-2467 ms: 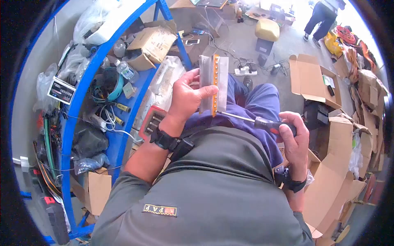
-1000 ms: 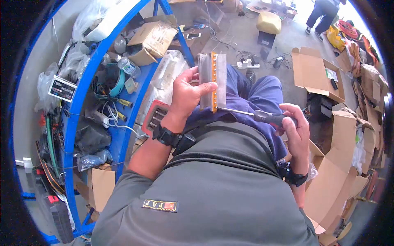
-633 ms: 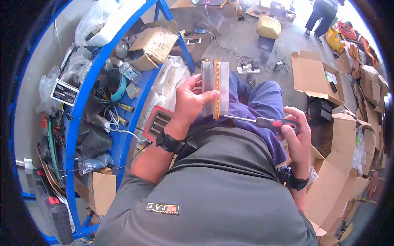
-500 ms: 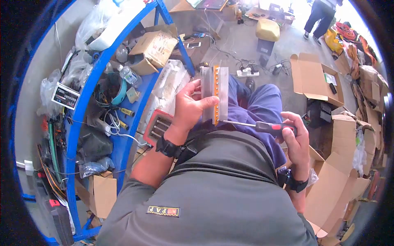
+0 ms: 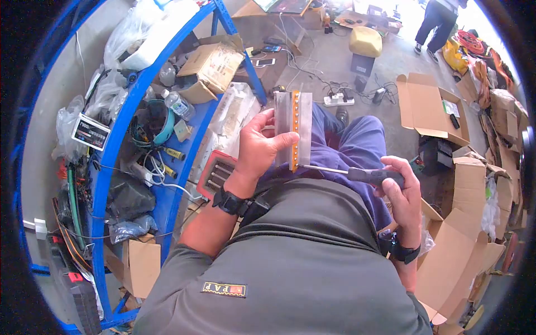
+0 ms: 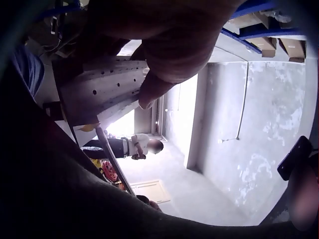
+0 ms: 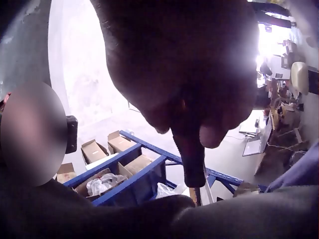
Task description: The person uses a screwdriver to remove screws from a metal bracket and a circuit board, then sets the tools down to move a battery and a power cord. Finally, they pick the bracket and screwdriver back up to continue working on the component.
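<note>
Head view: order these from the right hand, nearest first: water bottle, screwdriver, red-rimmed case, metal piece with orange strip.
1. Screwdriver: held in the right hand.
2. Metal piece with orange strip: held in the left hand.
3. Red-rimmed case: beside the left wrist, on its outer side.
4. Water bottle: farther left, on the blue shelf.

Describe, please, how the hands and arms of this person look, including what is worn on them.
The left hand and right hand wear no gloves. Each wrist carries a black strap with a small camera. The short sleeves are dark grey-green and leave the forearms uncovered.
</note>
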Demonstrator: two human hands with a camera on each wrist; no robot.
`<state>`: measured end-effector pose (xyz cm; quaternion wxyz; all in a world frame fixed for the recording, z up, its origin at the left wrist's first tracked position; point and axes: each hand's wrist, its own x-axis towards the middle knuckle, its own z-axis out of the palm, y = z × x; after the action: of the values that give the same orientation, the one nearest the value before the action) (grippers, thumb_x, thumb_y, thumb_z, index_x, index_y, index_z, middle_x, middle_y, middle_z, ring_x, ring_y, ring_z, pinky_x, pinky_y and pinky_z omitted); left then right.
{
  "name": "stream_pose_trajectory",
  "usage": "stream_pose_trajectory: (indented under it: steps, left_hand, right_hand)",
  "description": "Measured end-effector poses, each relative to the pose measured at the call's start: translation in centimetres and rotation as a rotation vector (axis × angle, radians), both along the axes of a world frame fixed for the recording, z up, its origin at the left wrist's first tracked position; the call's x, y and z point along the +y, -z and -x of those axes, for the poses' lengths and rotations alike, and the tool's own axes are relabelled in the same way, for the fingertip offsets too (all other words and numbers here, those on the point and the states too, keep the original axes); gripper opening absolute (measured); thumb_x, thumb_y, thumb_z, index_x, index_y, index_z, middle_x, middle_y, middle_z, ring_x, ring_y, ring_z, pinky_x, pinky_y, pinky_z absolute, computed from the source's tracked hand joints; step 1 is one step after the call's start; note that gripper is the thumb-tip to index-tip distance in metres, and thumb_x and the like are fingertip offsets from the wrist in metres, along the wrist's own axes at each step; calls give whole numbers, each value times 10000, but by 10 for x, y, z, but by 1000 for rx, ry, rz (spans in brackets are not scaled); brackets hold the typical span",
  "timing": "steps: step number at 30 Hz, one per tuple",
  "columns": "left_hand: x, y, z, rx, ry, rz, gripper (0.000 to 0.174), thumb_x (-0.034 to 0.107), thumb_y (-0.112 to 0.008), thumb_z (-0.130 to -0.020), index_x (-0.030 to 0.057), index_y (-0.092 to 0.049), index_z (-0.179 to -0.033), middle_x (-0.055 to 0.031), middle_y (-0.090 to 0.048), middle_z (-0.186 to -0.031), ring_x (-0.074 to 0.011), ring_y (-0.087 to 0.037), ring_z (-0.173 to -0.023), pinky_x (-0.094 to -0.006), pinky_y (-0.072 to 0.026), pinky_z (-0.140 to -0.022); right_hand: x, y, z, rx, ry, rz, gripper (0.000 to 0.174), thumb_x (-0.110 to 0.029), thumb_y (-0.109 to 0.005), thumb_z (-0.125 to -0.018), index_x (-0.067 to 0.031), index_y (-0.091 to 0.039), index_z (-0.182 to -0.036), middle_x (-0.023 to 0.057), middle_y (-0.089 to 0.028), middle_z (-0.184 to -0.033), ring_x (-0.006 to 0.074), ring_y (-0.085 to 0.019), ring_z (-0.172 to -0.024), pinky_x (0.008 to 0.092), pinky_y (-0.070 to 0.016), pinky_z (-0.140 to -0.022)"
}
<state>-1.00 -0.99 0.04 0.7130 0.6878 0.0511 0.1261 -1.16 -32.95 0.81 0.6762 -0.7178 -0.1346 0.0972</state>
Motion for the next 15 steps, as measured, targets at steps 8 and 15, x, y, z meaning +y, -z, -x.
stream_pose_trajectory:
  steps: [8,15]
  left_hand:
    - [0,-2,-1,-19,7,-17,604,45,-827,-744,-59,-560,-1276,-120,-680,-1047,-162,-683,-900,-292,-567,-793]
    - [1,-3,1,-8,10,-14,603,57,-830,-744,-57,-563,-1272,-113,-682,-1033,-157,-681,-901,-288,-564,-788]
  right_hand:
    - [1,-2,0,-58,24,-27,422,-69,-620,-842,-27,-564,-1259,54,-590,-991,94,-597,-785,239,-499,-714]
    - [4,8,-4,-145,13,20,441,-47,-618,-834,-34,-562,-1271,62,-587,-1028,73,-587,-803,206,-490,-669]
